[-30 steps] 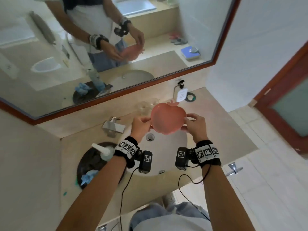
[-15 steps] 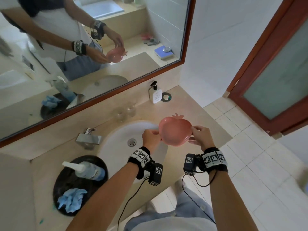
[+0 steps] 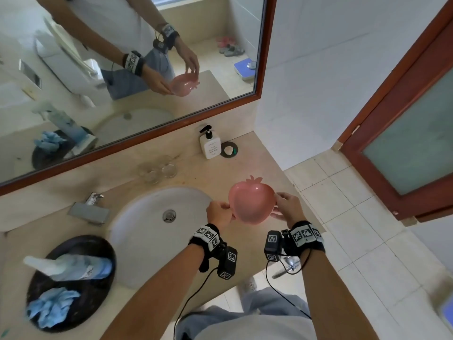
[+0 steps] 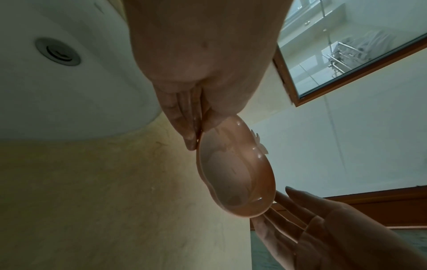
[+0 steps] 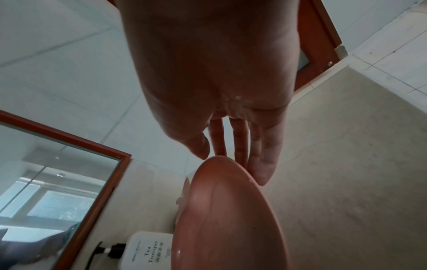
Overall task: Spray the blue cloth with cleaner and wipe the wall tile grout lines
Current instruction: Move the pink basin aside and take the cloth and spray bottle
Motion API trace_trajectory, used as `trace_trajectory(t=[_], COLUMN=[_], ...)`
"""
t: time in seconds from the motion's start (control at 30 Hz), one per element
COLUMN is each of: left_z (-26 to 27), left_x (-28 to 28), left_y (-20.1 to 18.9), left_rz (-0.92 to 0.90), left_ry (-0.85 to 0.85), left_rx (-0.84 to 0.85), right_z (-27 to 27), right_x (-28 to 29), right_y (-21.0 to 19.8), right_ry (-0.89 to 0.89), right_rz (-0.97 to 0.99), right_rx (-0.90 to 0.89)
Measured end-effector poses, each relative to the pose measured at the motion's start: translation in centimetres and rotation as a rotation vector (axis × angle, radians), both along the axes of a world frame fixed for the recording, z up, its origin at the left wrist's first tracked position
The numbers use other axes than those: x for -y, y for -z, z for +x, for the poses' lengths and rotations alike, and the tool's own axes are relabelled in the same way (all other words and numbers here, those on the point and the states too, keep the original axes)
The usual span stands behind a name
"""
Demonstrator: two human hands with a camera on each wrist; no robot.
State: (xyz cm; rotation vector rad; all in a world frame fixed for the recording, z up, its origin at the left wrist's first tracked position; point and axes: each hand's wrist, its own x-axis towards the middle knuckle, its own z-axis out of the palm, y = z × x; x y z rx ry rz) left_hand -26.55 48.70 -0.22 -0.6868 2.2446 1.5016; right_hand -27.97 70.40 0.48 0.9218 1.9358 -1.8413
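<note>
Two hands hold one pink strawberry-shaped dish [image 3: 251, 201] above the beige counter [image 3: 245, 153], just right of the one white sink [image 3: 147, 231]. The left hand [image 3: 219, 213] pinches the dish's rim at its nine o'clock side, thumb on top and fingers [image 4: 182, 117] beneath; the right hand [image 3: 288, 206] grasps the three o'clock rim, thumb over the edge and straight fingers [image 5: 256, 155] laid under the bowl. The dish is tilted, its hollow facing the head camera, and its leafy crown points to twelve o'clock. The one blue cloth [image 3: 50, 307] lies crumpled at about six o'clock on a single dark round tray [image 3: 98, 298], far to the left of the hands, at roughly eight o'clock from the sink. One spray bottle [image 3: 73, 266] lies on its side across the same tray at twelve o'clock, just beside the cloth. At twelve o'clock from the sink sit clear glasses [image 3: 157, 170], blurred, perhaps three. One white pump bottle [image 3: 210, 147] stands by the mirror [image 3: 122, 69], and one chrome tap [image 3: 89, 209] sits at the sink's ten o'clock.
</note>
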Motion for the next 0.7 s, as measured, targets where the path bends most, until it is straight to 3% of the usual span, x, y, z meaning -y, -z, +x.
trace_trajectory(t=[0.23,0.53,0.7], left_z=[-2.2,-3.7,-3.4], left_x=[-2.2,-2.2,-0.9], left_y=[3.6,9.0,6.4], left_rz=[-0.007,-0.241,-0.213], left_ry=[-0.051,0.201,0.178], left_rx=[0.058,0.095,0.095], right_z=[-2.7,-4.4,-6.1], right_x=[-1.9,-1.8,-0.2], right_y=[2.9,6.4,4.7], right_ry=[-0.07,-0.116,-0.206], right_rz=[-0.02,0.048,0.41], right_rx=[0.073,0.169,0.114])
